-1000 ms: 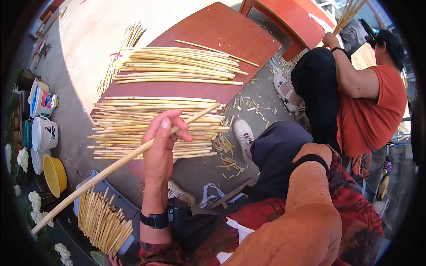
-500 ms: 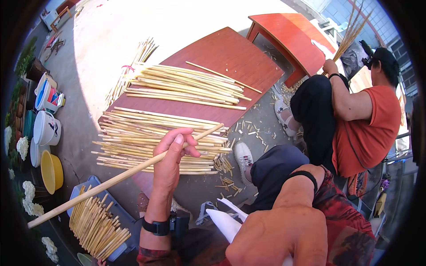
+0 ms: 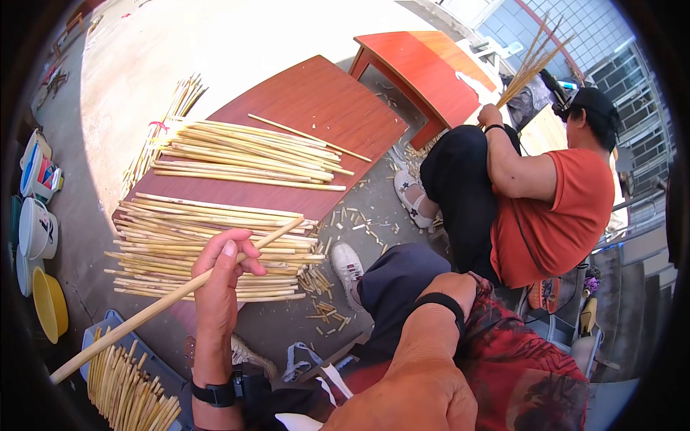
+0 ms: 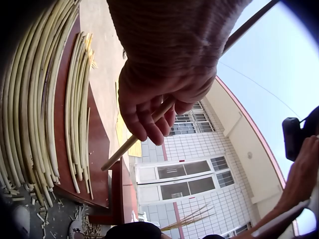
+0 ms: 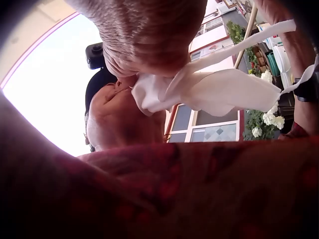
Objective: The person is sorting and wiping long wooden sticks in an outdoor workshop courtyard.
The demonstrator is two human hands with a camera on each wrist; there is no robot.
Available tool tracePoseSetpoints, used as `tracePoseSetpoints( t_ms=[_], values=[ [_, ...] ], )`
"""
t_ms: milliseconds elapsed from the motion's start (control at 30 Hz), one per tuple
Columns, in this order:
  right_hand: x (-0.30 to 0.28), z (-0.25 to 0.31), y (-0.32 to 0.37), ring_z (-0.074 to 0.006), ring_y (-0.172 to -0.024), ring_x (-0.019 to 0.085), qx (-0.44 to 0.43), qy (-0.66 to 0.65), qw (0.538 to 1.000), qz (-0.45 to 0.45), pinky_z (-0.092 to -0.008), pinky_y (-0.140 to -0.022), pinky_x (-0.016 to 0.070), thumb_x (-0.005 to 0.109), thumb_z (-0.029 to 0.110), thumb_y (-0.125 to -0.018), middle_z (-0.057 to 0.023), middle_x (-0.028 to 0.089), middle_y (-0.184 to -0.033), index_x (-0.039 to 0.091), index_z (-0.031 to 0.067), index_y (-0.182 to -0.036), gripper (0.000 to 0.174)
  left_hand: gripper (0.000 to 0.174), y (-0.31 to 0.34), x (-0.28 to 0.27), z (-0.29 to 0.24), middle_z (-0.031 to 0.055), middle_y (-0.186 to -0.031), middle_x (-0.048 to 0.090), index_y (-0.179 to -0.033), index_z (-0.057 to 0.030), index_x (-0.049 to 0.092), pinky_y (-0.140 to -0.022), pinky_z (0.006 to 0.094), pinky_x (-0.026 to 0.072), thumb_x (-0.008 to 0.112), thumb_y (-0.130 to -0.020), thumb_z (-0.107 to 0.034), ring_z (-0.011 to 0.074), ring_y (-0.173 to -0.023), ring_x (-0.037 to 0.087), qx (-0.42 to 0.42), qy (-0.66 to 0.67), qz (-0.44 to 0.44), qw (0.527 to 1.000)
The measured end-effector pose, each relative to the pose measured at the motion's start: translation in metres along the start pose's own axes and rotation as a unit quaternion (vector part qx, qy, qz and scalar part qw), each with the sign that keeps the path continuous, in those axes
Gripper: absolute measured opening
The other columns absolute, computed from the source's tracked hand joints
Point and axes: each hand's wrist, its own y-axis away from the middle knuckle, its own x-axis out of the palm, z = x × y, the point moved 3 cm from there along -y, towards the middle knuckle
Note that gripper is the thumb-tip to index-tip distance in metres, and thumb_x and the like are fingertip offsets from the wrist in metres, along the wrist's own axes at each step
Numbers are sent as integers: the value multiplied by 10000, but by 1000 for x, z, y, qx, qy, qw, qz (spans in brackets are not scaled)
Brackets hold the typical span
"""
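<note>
My left hand (image 3: 221,276) holds a long pale stalk (image 3: 144,327) between thumb and fingers. One end of the stalk points down to the left, the other rises over the pile on the board. From the left wrist, the fingers of the left hand (image 4: 162,97) curl beside the stalk (image 4: 121,152). My right hand (image 3: 417,399) is close under the head camera, at the bottom of the view. It grips a white cloth (image 5: 224,89) that trails in a loose strip near the face; the right fingers are mostly hidden behind the hand's back.
A red-brown board (image 3: 316,93) bears two piles of stalks (image 3: 244,151). Short cut pieces (image 3: 323,312) litter the ground. A blue bin (image 3: 108,320) of cut stalks stands lower left, near a yellow basin (image 3: 49,305). A person (image 3: 553,194) sits at the right, holding thin stems.
The head view has swung right, so the piles now sit further left. My right hand has drawn in toward the face with the white cloth. The left hand still holds the stalk.
</note>
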Motion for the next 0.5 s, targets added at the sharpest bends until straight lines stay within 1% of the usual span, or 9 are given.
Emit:
tracePoseSetpoints(
  t_ms=[67, 133, 167, 267, 333, 367, 400, 467, 500],
  values=[
    [4, 4, -2, -268, -769, 508, -1, 9, 1000, 26, -304, -648, 413, 473, 135, -870, -153, 539, -710, 579, -68, -949, 243, 266, 2, 0, 1, 64, -777, 521, -1007, 4, 518, -626, 268, 435, 408, -889, -208, 153, -639, 514, -18, -29, -1, 999],
    [15, 7, -2, -259, -652, 512, 113, -146, 981, -61, -318, -583, 403, 484, 138, -865, -144, 526, -704, 580, -75, -931, 242, 268, 3, 1, 3, 62, -778, 523, -1006, 2, 518, -629, 266, 433, 418, -886, -215, 150, -636, 514, -24, -28, 3, 999],
    [15, 6, -1, -259, -652, 512, 110, -147, 981, -67, -318, -583, 403, 484, 138, -865, -144, 526, -704, 580, -75, -931, 242, 257, 3, 1, 3, 66, -788, 531, -1004, 6, 526, -628, 263, 449, 418, -888, -195, 146, -644, 524, -20, -21, 7, 1000],
    [7, 1, -5, -228, -559, 495, 38, -43, 996, -75, -299, -511, 376, 511, 144, -855, -123, 503, -687, 601, -44, -895, 213, 250, 2, 0, 1, 70, -799, 540, -1005, 11, 535, -628, 263, 466, 419, -890, -178, 139, -655, 536, -13, -23, 8, 1000],
    [0, 4, -11, -197, -555, 492, -68, 112, 990, -49, -253, -476, 356, 564, 149, -826, -106, 487, -683, 630, 10, -846, 155, 250, 2, 0, 2, 68, -798, 541, -1007, 11, 535, -627, 260, 466, 422, -889, -179, 134, -656, 537, -18, -16, 11, 1000],
    [-15, 21, -16, -165, -558, 477, 20, 218, 970, 102, -218, -488, 347, 617, 145, -783, -88, 488, -701, 652, 70, -802, 85, 248, 2, 0, 1, 64, -797, 542, -1009, 7, 537, -623, 251, 464, 423, -889, -177, 132, -651, 542, -18, -15, 12, 1000],
    [-22, 35, -24, -165, -558, 477, 15, 208, 972, 106, -218, -488, 347, 617, 145, -783, -88, 488, -701, 652, 70, -802, 85, 248, 1, 0, 3, 64, -797, 542, -1009, 7, 537, -623, 251, 464, 423, -889, -177, 132, -651, 542, -16, -23, 4, 1000],
    [-28, 38, -32, -300, -682, 495, 150, 212, 950, 174, -381, -609, 409, 429, 204, -884, -148, 525, -848, 516, 71, -889, 159, 242, 0, -3, 3, 61, -797, 543, -1012, 4, 537, -619, 241, 461, 427, -887, -171, 128, -643, 548, -18, -11, 23, 1000],
    [-24, 41, -31, -285, -664, 479, 124, 213, 959, 140, -374, -559, 394, 440, 226, -878, -156, 517, -848, 525, 110, -835, 150, 242, 0, -6, 1, 61, -797, 543, -1012, 4, 537, -619, 241, 461, 427, -887, -171, 128, -643, 548, -13, -22, 8, 1000]
  ],
)
